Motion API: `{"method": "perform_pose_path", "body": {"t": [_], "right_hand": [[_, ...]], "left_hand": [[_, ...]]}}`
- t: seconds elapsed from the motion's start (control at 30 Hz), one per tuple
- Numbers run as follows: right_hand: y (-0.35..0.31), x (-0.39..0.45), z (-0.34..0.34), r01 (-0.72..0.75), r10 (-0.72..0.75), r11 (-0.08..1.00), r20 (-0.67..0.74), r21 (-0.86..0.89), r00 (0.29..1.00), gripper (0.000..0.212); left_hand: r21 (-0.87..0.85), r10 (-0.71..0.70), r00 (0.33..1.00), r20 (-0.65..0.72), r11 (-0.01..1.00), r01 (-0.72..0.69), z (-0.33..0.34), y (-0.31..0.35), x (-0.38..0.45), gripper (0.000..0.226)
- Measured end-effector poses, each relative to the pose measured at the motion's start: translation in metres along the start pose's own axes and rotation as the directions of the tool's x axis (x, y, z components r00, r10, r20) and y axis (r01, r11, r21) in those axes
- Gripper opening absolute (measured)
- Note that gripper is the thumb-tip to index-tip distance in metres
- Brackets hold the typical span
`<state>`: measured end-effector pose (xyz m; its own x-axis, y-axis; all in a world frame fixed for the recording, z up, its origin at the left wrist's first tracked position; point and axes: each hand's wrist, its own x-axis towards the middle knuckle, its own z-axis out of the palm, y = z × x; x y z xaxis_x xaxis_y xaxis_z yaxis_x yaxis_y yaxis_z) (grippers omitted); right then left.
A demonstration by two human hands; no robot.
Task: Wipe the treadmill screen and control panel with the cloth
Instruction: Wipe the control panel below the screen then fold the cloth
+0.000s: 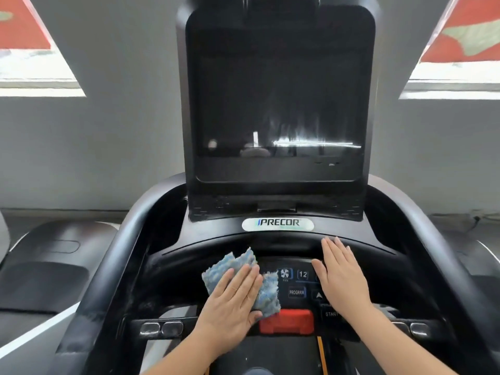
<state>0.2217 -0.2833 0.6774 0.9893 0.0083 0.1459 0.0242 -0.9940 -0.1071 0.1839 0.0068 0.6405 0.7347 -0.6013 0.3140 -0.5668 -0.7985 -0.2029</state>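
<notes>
A large dark treadmill screen [278,104] stands upright above the console, with streaks of reflected light near its lower edge. Below it lies the black control panel [297,282] with lit fan, "12", PROGRAM and START buttons. A blue-white fuzzy cloth [235,262] lies on the panel's left part. My left hand [232,301] presses flat on the cloth with straight fingers. My right hand [341,277] rests flat on the panel's right part, fingers straight, covering some buttons.
A red stop button [286,322] sits at the panel's front edge between my wrists. Curved black handrails [116,255] flank the console. Metal grip sensors [159,328] lie on the front bar. A grey wall and two windows are behind.
</notes>
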Motion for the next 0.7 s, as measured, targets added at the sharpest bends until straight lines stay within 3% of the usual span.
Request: {"method": "perform_pose_path", "body": {"t": [0.13, 0.27, 0.4, 0.5, 0.57, 0.7], "right_hand": [[0.0, 0.0, -0.001, -0.003, 0.003, 1.0, 0.006, -0.005, 1.0, 0.079], [0.0, 0.0, -0.002, -0.009, 0.009, 1.0, 0.016, -0.007, 1.0, 0.078], [0.0, 0.001, -0.001, -0.003, 0.004, 1.0, 0.03, -0.011, 1.0, 0.079], [-0.001, 0.001, -0.004, -0.001, 0.001, 1.0, 0.033, -0.003, 0.999, 0.079], [-0.002, 0.0, -0.007, 0.0, -0.001, 1.0, 0.04, 0.008, 0.999, 0.079], [-0.001, -0.001, -0.007, 0.001, -0.002, 1.0, 0.036, 0.019, 0.999, 0.078]], "left_hand": [[0.095, 0.155, 0.986, 0.065, 0.982, -0.161, 0.019, 0.005, -0.052, 0.062], [0.02, 0.26, 0.96, 0.107, 0.964, -0.264, 0.007, -0.012, -0.018, 0.074], [0.035, 0.129, 0.988, 0.089, 0.991, -0.132, -0.017, -0.025, 0.048, 0.075], [0.014, 0.008, 0.994, 0.111, 1.0, -0.01, -0.019, -0.025, 0.053, 0.076], [-0.011, 0.006, 0.993, 0.114, 1.0, -0.005, -0.014, -0.017, 0.023, 0.079], [0.109, 0.085, 0.995, 0.057, 0.99, -0.091, 0.005, -0.003, -0.045, 0.08]]}}
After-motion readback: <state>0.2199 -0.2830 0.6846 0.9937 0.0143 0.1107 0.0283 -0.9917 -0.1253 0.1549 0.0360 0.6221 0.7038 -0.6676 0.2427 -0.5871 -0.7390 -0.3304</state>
